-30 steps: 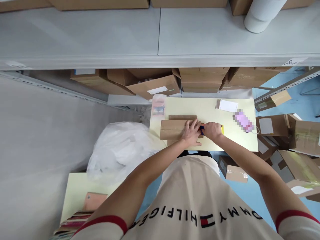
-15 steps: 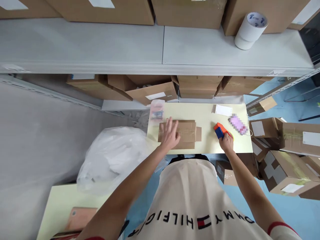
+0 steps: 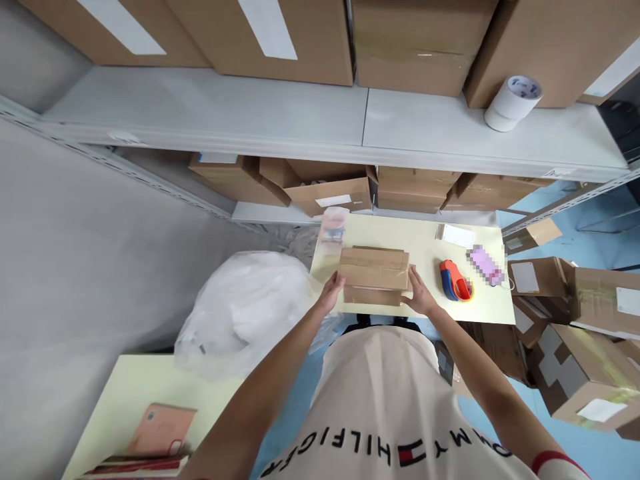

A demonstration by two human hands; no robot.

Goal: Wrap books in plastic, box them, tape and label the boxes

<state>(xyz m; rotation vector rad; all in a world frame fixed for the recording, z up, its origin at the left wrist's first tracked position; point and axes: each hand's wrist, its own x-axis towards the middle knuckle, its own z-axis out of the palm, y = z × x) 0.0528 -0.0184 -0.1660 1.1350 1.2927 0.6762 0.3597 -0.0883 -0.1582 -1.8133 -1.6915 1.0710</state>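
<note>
A small brown cardboard box (image 3: 373, 268) is between my hands over the pale table, its front side facing me. My left hand (image 3: 331, 293) grips its left end, with the fingers partly hidden by the box. At the opposite end, my right hand (image 3: 419, 293) has thumb and fingers around the right side, where a flap shows. To the right, an orange and blue tape dispenser (image 3: 449, 280) lies on the table, touched by neither hand.
A pale table (image 3: 395, 230) carries a pink packet (image 3: 334, 225), white labels (image 3: 457, 235) and a blurred purple item (image 3: 485, 265). White plastic bags (image 3: 245, 310) bulge at left. Stacked cartons (image 3: 585, 367) stand at right. A shelf (image 3: 240, 110) with tape rolls (image 3: 513, 103) spans above.
My right hand has let go of the tape dispenser and moved left to the box. My left hand has shifted from the box's top to its left end. The box now looks turned up.
</note>
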